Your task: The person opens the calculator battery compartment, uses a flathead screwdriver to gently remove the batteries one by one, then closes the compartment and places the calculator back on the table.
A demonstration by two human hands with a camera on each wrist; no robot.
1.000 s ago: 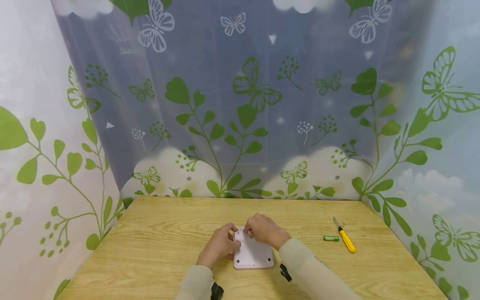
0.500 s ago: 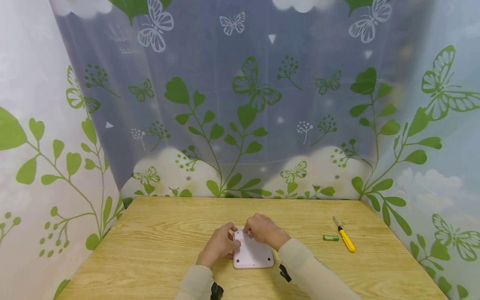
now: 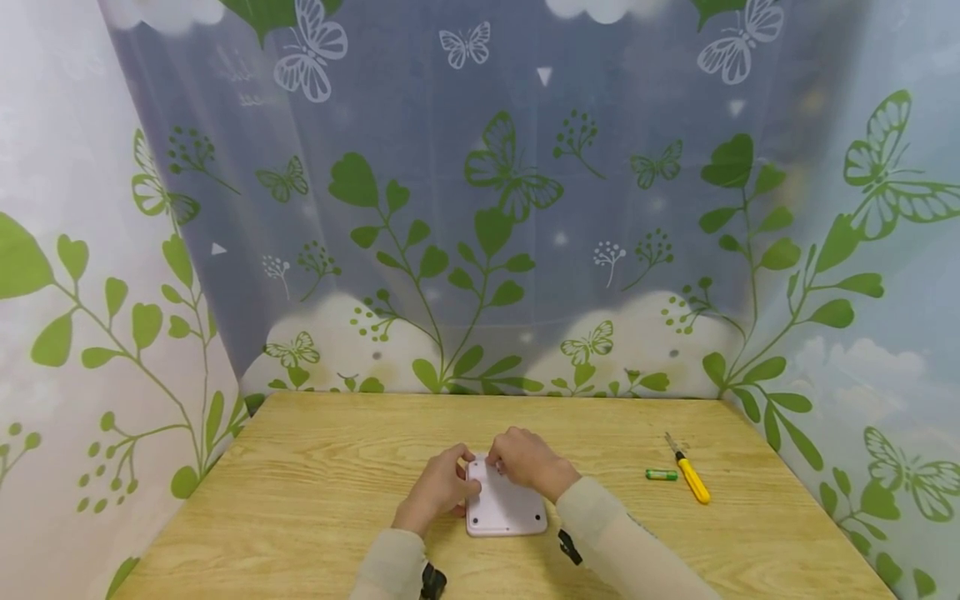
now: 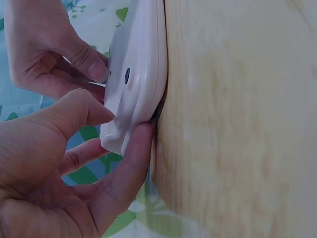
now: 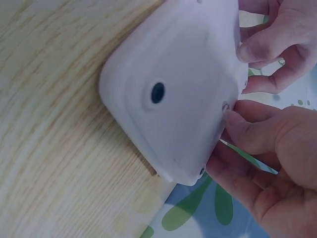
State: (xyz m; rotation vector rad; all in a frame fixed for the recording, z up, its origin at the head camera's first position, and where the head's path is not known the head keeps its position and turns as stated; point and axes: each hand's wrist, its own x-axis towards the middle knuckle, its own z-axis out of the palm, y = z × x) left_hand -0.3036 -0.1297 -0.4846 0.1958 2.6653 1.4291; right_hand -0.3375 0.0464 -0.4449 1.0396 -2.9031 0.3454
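A flat, pale pink device [image 3: 510, 504] with dark round feet on its upturned back lies on the wooden table in front of the person. My left hand [image 3: 438, 490] grips its left far corner; in the left wrist view, the thumb [image 4: 91, 108] is on top and a finger reaches under the rim. My right hand [image 3: 525, 458] is at the far edge. Its thumb [image 5: 247, 131] presses beside a small recess in the back, with the fingers curled over the edge, as the right wrist view shows. The underside of the device is hidden.
To the right lie a green battery [image 3: 662, 475] and a screwdriver [image 3: 692, 475] with a yellow handle, its tip pointing away. A few tiny bits lie near the tip. Patterned curtains [image 3: 450, 250] stand behind the table [image 3: 315, 500] and at both sides.
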